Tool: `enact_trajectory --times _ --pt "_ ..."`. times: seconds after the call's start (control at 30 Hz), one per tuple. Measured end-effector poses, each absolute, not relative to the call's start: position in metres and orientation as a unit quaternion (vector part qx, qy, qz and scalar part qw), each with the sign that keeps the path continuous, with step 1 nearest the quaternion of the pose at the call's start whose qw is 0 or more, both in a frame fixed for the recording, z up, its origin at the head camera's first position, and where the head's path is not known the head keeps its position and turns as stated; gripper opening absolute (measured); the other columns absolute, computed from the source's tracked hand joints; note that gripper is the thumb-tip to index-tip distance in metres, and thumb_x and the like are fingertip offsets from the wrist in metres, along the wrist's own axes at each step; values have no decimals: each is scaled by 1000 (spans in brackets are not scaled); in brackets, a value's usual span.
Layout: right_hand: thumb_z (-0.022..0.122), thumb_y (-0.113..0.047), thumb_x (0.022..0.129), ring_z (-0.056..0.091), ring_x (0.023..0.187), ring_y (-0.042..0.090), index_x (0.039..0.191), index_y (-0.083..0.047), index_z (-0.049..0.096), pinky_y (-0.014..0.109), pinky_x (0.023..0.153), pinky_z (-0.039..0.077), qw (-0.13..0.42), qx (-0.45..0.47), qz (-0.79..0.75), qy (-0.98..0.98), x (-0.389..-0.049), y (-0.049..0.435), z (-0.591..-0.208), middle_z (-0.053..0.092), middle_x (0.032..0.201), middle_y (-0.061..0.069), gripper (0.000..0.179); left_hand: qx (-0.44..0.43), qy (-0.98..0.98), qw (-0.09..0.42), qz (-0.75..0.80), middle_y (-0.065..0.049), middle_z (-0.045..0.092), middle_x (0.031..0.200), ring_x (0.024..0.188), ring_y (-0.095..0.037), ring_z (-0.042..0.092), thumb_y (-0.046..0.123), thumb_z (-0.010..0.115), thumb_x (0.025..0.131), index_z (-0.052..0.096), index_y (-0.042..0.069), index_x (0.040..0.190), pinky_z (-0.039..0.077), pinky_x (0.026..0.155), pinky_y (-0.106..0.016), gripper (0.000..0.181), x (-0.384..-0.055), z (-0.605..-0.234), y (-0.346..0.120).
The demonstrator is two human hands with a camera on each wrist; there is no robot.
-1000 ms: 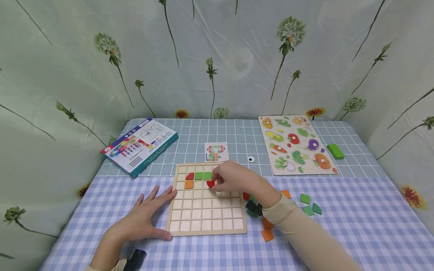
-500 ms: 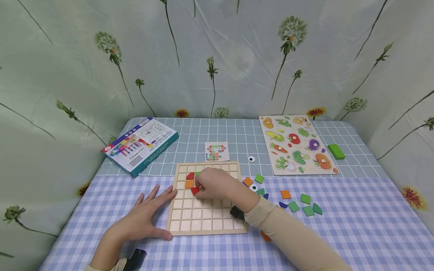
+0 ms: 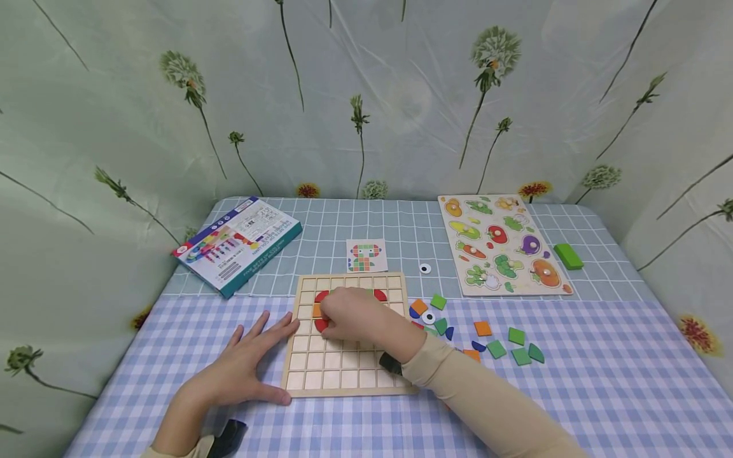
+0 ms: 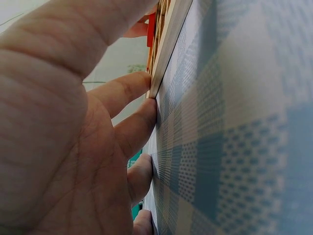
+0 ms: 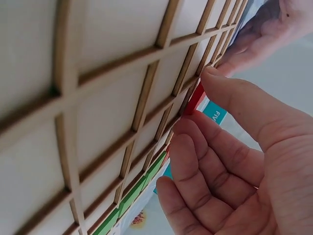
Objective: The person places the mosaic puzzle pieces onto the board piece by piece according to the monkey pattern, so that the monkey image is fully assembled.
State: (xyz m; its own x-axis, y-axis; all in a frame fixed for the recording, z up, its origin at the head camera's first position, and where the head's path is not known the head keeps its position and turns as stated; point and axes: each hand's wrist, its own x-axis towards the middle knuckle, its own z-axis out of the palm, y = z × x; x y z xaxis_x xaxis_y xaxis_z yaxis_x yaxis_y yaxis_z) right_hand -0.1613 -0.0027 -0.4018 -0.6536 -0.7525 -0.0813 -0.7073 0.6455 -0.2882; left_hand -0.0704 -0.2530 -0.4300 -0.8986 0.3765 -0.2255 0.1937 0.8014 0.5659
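Note:
A wooden grid board (image 3: 313, 380) lies flat on the checked cloth. My right hand (image 3: 355, 318) is over its upper left part and pinches a red quarter-round tile (image 5: 194, 98) between thumb and forefinger, at a cell just below an orange square tile (image 3: 317, 310). Another red tile (image 3: 322, 296) sits above the orange one, and a further red tile (image 3: 380, 295) is at the row's right end. Green tiles (image 5: 129, 201) in that row show in the right wrist view. With fingers spread, my left hand (image 3: 240, 369) touches the board's left edge and rests on the cloth.
Loose tiles (image 3: 496, 349) in several colours lie right of the board. Behind it are a picture card (image 3: 366, 256) and an eye piece (image 3: 425, 269). A box (image 3: 237, 245) stands back left; a vegetable puzzle (image 3: 498, 248) and green block (image 3: 568, 256) are back right.
My right hand has moved left across the board with the red tile, from the upper right part to the cell below the orange tile. The left hand has stayed in place.

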Motion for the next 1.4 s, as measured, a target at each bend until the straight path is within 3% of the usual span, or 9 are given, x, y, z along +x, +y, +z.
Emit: enact_trajectory --times 1.1,1.23,1.4 --pt "85 -29 94 51 69 8 86 -17 73 18 62 40 67 -418 -97 901 -160 -8 -402 58 74 -9 19 154 932 160 286 -4 30 178 165 -55 6 64 96 64 40 31 167 -5 119 -87 121 -69 -427 -252" --pt "84 -31 94 54 72 8 90 -16 75 18 64 44 81 -413 -110 900 -164 -7 -401 64 80 -8 18 156 933 159 284 -5 31 178 165 -55 7 65 96 64 40 30 167 -4 118 -88 122 -69 -427 -252" --pt "82 -29 97 59 81 9 107 -13 79 21 71 51 91 -387 -139 907 -174 -3 -396 73 97 -3 19 156 933 159 284 -5 31 178 165 -55 7 65 95 64 41 30 167 -3 118 -88 122 -69 -427 -252"
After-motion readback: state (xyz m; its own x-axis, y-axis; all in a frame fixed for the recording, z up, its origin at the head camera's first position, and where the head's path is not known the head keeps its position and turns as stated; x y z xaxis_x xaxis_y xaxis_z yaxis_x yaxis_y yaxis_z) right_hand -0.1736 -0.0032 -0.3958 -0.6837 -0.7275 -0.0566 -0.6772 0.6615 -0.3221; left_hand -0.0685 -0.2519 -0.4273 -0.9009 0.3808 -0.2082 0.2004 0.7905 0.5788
